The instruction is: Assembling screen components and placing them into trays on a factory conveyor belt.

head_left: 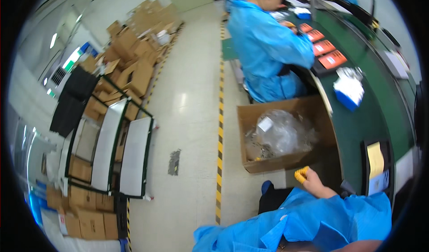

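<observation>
My right hand [311, 181] is at the lower right, with yellow coverings on its fingers. Its fingers are curled closed, and whatever they may hold is hidden. It hovers near the front edge of an open cardboard box [259, 166], apart from it as far as I can see. Inside the box lie clear plastic bags [286, 133] and small scraps. Beyond my forearm, a black tray [364, 162] on the green bench carries a yellow card [376, 159] and a blue-and-white piece [379, 183]. My left hand is out of the picture; only blue smock shows at the lower left.
A co-worker in a blue smock [268, 42] works at the green bench [357, 131]. Orange packets [332, 59] and a blue box of silvery wrapping [348, 101] lie there. To the left stand a shelved cart [136, 158] and piled cartons [134, 69]; striped tape [220, 140] marks the floor.
</observation>
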Motion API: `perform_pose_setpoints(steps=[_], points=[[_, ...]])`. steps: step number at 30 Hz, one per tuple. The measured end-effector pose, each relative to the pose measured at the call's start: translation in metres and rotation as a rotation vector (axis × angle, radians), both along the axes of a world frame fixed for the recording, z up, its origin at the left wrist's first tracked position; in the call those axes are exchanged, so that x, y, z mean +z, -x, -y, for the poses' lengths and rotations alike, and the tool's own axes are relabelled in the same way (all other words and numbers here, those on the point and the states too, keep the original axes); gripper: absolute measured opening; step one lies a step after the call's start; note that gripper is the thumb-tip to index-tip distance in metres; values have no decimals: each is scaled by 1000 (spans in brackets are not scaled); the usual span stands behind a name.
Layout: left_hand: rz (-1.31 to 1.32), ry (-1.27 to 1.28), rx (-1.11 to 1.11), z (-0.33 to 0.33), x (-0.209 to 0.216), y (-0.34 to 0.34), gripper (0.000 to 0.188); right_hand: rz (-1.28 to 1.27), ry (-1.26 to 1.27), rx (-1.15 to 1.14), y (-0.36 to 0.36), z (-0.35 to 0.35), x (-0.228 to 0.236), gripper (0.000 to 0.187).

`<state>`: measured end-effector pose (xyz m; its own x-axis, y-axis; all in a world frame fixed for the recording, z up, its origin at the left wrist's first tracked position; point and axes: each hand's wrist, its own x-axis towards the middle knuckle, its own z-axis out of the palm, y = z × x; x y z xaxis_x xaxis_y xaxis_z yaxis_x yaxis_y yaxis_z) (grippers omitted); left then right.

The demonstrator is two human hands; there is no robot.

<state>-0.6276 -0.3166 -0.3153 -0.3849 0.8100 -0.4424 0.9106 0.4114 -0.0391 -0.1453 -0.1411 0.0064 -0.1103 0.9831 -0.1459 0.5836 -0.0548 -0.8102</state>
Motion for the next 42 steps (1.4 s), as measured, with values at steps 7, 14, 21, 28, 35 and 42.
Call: perform_pose_setpoints(steps=[7, 14, 21, 28, 35, 42], points=[[241, 261, 786, 156, 105, 34, 27, 333, 208, 374, 42, -70, 6, 24], [391, 140, 790, 74, 50, 67, 28, 462, 82, 735, 237, -186, 21, 27], [-23, -270, 326, -132, 78, 278, 19, 594, 205, 753, 346, -261, -22, 30], [482, -497, 601, -298, 46, 335, 26, 873, 392, 461, 276, -349, -106, 31], [428, 42, 323, -361, -17, 351, 29, 860, 477, 428, 352, -501, -168, 30], [241, 30, 233, -543, 153, 455, 28, 484, 63, 431, 586, -742, -75, 26]])
